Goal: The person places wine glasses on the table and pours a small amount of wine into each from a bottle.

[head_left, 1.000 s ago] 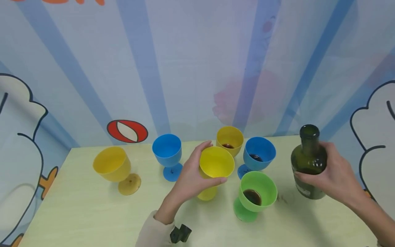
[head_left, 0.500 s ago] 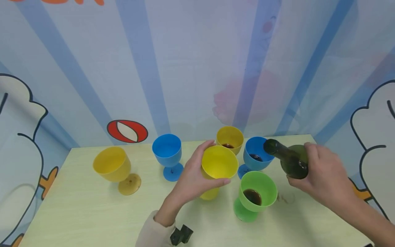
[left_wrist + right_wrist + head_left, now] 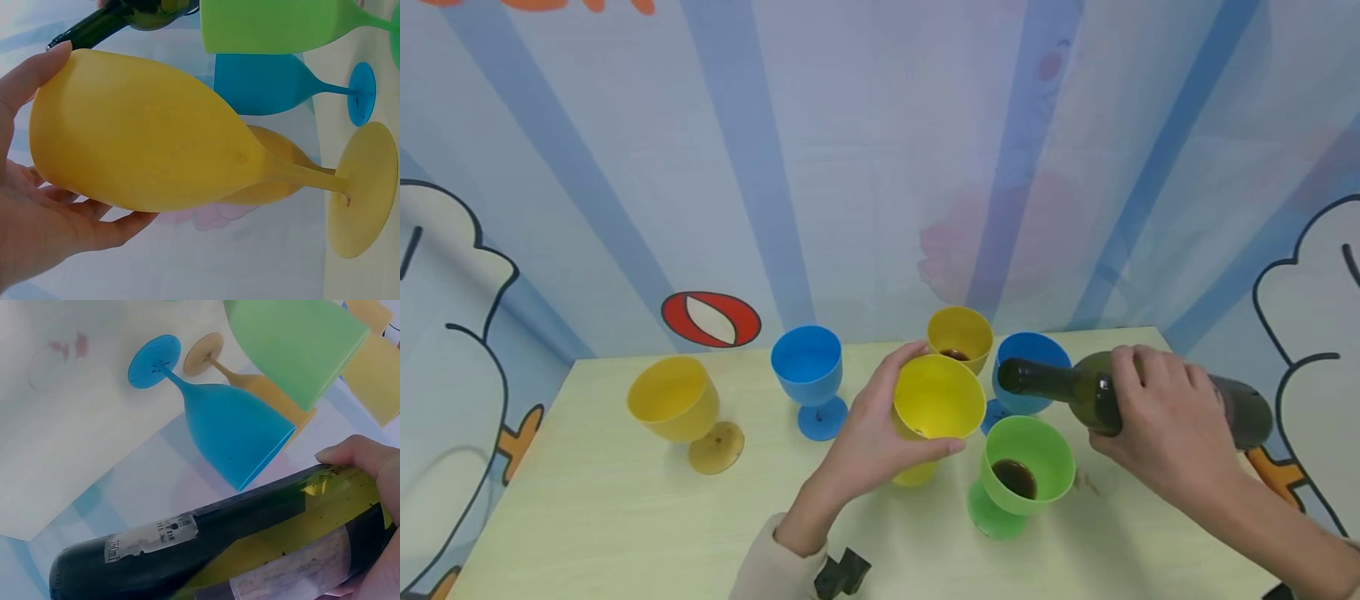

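Note:
My left hand (image 3: 874,433) grips the bowl of a bright yellow goblet (image 3: 936,396), thumb on the near side and fingers on the far side. Whether its foot touches the table I cannot tell. A dark green wine bottle (image 3: 1097,387) is gripped round its body by my right hand (image 3: 1176,429). The bottle lies tilted almost level, its mouth pointing left, a little right of the yellow goblet's rim. No stream of liquid shows at the mouth. In the right wrist view the bottle's torn label (image 3: 153,540) and some liquid inside are visible.
A green goblet (image 3: 1028,458), a blue goblet (image 3: 1026,400) and a yellow goblet (image 3: 958,333) stand nearby, dark liquid showing in the green and yellow ones. Further left on the table (image 3: 602,508) are a blue goblet (image 3: 807,367) and another yellow goblet (image 3: 673,400). A printed backdrop rises behind.
My right hand has tipped the bottle from upright to nearly level and brought its mouth leftward. The yellow goblet in my left hand has shifted slightly right.

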`<state>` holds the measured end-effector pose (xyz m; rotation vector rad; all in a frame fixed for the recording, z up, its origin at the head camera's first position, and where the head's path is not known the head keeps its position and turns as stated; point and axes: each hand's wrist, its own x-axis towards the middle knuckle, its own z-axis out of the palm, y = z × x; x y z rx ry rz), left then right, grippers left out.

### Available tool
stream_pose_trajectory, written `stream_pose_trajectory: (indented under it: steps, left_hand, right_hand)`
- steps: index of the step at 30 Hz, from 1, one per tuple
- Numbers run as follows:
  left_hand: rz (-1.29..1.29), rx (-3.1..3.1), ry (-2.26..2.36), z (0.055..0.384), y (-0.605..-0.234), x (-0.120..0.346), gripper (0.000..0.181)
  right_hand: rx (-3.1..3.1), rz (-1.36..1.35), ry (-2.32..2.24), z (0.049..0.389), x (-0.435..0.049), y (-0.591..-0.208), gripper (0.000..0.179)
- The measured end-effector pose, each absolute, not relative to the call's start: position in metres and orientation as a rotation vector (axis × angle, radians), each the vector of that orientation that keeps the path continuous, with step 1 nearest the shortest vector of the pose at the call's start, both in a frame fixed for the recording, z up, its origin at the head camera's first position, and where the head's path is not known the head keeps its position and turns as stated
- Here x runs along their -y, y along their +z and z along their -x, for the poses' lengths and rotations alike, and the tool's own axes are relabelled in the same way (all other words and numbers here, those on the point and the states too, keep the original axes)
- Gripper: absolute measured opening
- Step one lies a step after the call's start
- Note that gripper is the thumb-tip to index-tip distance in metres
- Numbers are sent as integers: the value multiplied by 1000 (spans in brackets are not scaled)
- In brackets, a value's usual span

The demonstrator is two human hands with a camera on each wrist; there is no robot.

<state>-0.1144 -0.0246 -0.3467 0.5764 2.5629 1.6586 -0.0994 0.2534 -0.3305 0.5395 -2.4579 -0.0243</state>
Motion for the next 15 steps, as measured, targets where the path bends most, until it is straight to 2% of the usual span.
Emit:
stream_pose_trajectory:
  steps: [6, 15]
  left_hand:
    - [-593, -2566, 1661, 112, -345, 24, 88]
    - [-649, -2547, 1689, 110, -346, 23, 88]
  right_hand:
    - [2419, -581, -77, 97, -248, -331, 76]
    - [2392, -611, -102, 97, -242, -331, 68]
